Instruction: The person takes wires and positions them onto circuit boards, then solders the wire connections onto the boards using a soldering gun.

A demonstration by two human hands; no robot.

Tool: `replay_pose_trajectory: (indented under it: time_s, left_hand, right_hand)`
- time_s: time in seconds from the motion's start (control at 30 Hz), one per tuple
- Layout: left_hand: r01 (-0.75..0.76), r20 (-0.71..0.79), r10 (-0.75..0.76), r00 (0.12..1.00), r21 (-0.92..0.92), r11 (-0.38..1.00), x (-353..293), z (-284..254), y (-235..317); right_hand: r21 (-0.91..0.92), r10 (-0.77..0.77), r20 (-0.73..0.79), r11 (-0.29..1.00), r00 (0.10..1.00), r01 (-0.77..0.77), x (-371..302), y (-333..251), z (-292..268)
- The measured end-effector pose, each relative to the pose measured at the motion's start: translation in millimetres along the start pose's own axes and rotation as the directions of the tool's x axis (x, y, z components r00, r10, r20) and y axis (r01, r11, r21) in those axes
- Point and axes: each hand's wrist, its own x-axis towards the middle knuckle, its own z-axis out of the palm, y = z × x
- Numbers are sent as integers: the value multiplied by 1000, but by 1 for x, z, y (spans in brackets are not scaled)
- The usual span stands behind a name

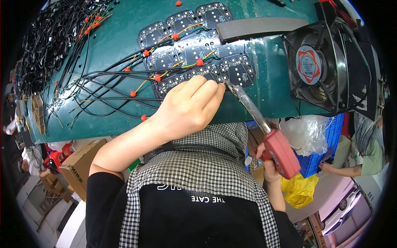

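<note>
Green bench (pixel 269 89): L hand (pixel 190 105) clenched on circuit boards (pixel 194 49), R hand (pixel 269 163) gripping red soldering iron (pixel 269 132).

The left hand (pixel 191 105) covers part of the nearest circuit board (pixel 194 74), hiding its own fingertips; the soldering iron (pixel 264 132) tip disappears behind it.

L hand (pixel 191 105) fisted, R hand (pixel 269 162) gripping

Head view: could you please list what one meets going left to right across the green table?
Pile of black cables → loose wires with red caps → black circuit boards → grey strip → fan.
</note>
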Motion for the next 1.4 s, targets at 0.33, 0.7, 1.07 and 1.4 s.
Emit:
replay_pose_trajectory:
  time_s: [0.33,0.7,1.07,1.4]
  left_hand:
    - [-22,-60,25,998,47,999,2,4,1]
    - [-15,-65,16,998,16,1000,2,6,7]
    - [-8,-47,8,999,15,1000,2,7,8]
    - [69,44,-68,997,-16,997,11,-10,6]
  right_hand:
    - [417,186,62,888,981,-195,17,-35,6]
    - [512,202,-6,842,979,-171,6,-23,9]
    - [0,-83,49,997,995,83,2,1,-3]
    - [614,205,-93,782,974,-106,17,-34,9]
